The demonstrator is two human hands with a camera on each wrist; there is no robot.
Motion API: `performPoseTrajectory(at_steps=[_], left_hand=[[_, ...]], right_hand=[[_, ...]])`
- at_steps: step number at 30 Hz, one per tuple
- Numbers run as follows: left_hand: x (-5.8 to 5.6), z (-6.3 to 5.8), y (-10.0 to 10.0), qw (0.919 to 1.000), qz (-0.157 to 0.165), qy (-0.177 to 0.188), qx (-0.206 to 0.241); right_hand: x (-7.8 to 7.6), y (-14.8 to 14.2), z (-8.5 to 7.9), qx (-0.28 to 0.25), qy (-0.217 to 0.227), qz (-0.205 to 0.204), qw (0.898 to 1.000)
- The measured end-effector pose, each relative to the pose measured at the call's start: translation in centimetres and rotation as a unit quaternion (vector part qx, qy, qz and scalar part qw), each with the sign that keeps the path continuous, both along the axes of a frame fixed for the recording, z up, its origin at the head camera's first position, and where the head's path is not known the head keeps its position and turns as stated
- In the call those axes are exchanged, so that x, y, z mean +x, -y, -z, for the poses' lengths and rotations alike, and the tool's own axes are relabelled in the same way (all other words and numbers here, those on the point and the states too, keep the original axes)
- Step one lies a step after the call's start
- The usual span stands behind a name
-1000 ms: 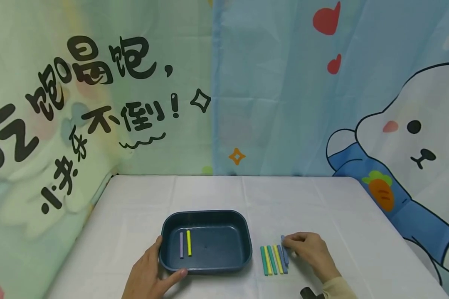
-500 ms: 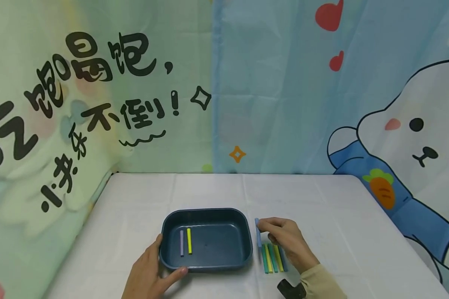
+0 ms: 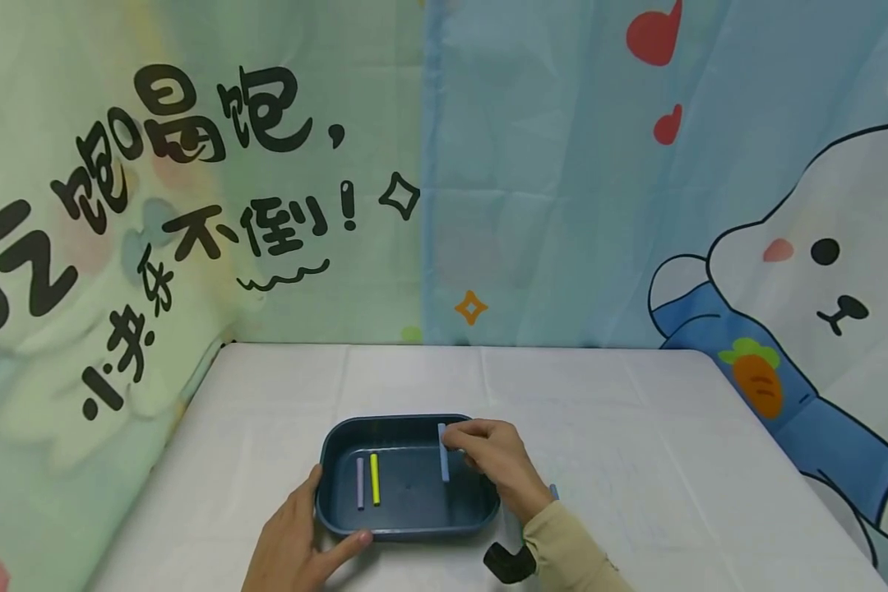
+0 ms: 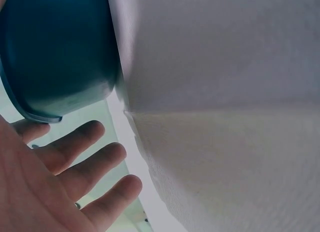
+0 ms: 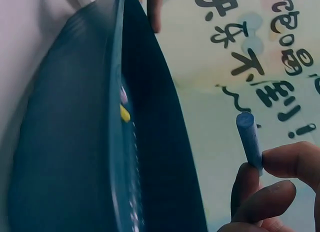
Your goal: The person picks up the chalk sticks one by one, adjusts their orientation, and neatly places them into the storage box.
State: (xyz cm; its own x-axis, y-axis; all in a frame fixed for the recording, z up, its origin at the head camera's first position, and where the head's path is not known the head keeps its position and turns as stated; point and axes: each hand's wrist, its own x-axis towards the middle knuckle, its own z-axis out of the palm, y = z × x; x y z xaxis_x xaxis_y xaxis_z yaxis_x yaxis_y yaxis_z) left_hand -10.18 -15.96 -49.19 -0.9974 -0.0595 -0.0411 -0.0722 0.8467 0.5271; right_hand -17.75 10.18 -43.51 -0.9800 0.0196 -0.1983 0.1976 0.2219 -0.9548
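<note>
the right hand is pinching a blue stick toward its far end, the fingertips pressing on it from either side with only its thickness between them. the blue stick is hovering over the right part of a dark blue tray, running from near to far; in the right wrist view its blunt round end is showing, well clear of the tray's rim. on the tray's floor, in the left half, a purple stick and a yellow stick are lying side by side with a narrow gap between them. the left hand is steadying the tray at its near left corner, the thumb touching the near rim and the forefinger reaching along the left side; in the left wrist view its fingers are spreading loosely apart, fairly straight. just beyond the right wrist a bluish stick end is peeking out, the rest being hidden. a tan sleeve is covering that forearm, and a dark object is sitting beside the cuff. the tray is resting on a white cloth, and behind it a printed backdrop is hanging.
</note>
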Motion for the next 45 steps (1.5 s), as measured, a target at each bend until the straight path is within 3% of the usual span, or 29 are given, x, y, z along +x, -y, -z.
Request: performPoseTrajectory(at_steps=[17, 24, 45], left_hand=[[-0.1, -0.3, 0.2, 0.9999, 0.014, -0.004, 0.008], [-0.3, -0.3, 0.3, 0.9998, 0.011, -0.012, 0.009], [0.1, 0.1, 0.2, 0.9996, 0.019, -0.008, 0.017]], right_hand=[[-0.4, 4.5, 2.2, 0.038, 0.002, -0.008, 0.999], [-0.7, 5.3, 2.5, 0.051, -0.007, 0.000, 0.999], [-0.8, 7.8, 3.2, 0.106, -0.005, -0.044, 0.993]])
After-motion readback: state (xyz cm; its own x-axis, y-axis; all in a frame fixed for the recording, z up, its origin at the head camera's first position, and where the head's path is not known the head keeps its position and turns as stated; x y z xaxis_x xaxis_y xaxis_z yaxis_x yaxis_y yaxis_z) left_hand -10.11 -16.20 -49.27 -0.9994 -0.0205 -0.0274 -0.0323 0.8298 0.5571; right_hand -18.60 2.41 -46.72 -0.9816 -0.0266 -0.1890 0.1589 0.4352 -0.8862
